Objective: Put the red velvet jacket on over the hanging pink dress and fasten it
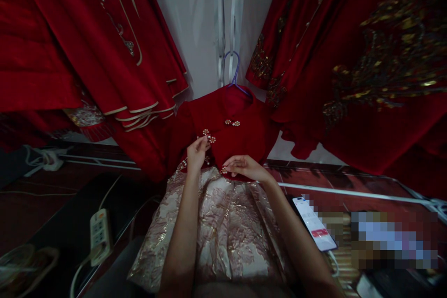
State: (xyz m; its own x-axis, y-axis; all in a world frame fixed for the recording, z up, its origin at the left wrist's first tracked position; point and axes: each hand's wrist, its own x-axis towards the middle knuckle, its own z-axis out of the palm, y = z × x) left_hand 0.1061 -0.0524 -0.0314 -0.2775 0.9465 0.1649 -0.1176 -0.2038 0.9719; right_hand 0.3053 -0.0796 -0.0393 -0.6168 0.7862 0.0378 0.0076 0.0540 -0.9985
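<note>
Delicately, the left hand (196,153) pinches a flower clasp (211,139) on the front of a red jacket (239,142), thumb and forefinger drawn together at the pearly ornament. Lower and to the right, the right hand (244,166) is half curled, its fingers extended toward a second flower ornament (224,170) at the flap's bottom edge; in this dim light I cannot tell whether it grips that piece or merely touches it. The jacket hangs straight ahead of the person on a purple hanger (236,74), between other red garments, above a pale brocade skirt (237,228) with a gold sheen. A lit phone (314,223) lies to the right of the right forearm.
</note>
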